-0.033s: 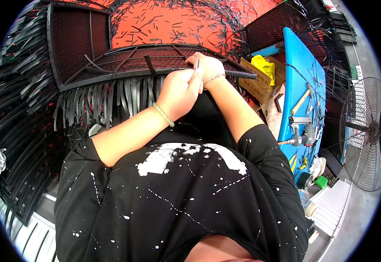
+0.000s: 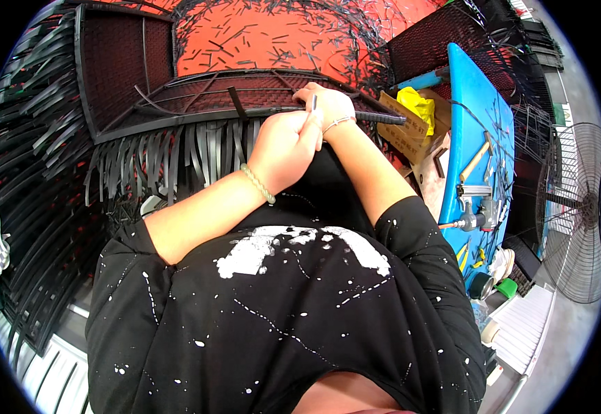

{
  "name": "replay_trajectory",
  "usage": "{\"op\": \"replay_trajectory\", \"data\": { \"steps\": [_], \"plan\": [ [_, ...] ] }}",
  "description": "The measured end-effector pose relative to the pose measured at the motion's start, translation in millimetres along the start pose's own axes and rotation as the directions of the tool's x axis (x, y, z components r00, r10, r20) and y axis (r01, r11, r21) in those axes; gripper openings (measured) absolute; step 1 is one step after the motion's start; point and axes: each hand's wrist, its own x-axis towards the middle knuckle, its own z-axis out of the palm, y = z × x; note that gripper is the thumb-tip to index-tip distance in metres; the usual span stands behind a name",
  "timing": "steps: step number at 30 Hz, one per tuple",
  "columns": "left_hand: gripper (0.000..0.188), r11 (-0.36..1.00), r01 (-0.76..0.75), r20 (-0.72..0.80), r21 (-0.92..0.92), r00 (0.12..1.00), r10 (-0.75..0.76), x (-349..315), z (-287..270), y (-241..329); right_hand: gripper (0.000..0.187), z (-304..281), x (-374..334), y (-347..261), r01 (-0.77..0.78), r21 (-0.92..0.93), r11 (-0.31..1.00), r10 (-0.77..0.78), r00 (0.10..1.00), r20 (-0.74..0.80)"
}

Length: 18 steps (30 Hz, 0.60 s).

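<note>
A dark woven panel on a metal frame (image 2: pixel 211 96) lies across the space before me, with many flat black strips (image 2: pixel 197 148) hanging from its near edge. My left hand (image 2: pixel 285 146) is closed at the near rail, its thumb and finger pinching a narrow strip (image 2: pixel 314 102) whose pale end sticks up. Just beyond it, my right hand (image 2: pixel 331 107) curls over the wrapped rail (image 2: pixel 379 118), its fingers bent toward the woven side. The two hands touch or overlap, so part of the right fingers is hidden. A short strip end (image 2: pixel 236 102) stands up from the rail farther left.
Short black offcuts lie over the red floor (image 2: pixel 245 41). At right are a carton (image 2: pixel 400 131) with a yellow bag (image 2: pixel 416 103), and a blue table (image 2: pixel 462 117) with a hammer (image 2: pixel 476 159) and an air tool (image 2: pixel 473 221). A fan (image 2: pixel 583 207) stands beyond. Long strips (image 2: pixel 31 159) hang at left.
My left hand and the pinched strip end have shifted very slightly to the right. The right hand and the frame look unmoved.
</note>
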Motion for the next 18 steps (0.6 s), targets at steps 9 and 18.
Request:
{"op": "replay_trajectory", "data": {
  "steps": [9, 18],
  "plan": [
    [0.042, 0.993, 0.108, 0.045, -0.041, 0.993, -0.106, 12.6, -12.5, 3.9, 0.029, 2.5, -2.7, -0.4, 0.064, 0.047, 0.997, -0.057, 0.989, -0.138],
    [0.043, 0.951, -0.205, -0.035, 0.233, 0.975, 0.219, 65.4, -51.1, -24.0, 0.039, -23.4, -23.6, 2.3, 0.513, -0.083, 0.855, -0.342, 0.434, -0.833]
  ]
}}
